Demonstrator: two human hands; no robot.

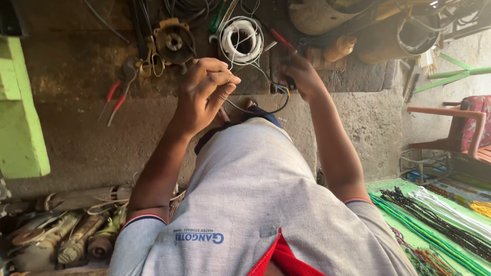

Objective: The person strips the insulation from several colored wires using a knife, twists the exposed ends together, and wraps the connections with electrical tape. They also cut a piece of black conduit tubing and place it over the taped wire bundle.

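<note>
On a concrete workshop floor (87, 133), a person in a grey shirt (255, 204) bends over a tangle of wire. Their left hand (204, 92) is curled, thumb and fingertips pinched on a thin white wire (231, 60) that leads up to a white coil (241, 40) lying just beyond. Their right hand (302, 74) is closed around a dark tool, its red handle (281, 38) sticking out above the knuckles; what kind of tool it is cannot be told. A black cable (261, 111) loops between the two hands, just above the person's knees. Beside the coil sits a rusty motor housing (174, 42), and red-handled pliers (118, 94) lie well to the left. Old motor parts (61, 240) are heaped at lower left; strings of beads (434, 220) cover a green surface at lower right.
</note>
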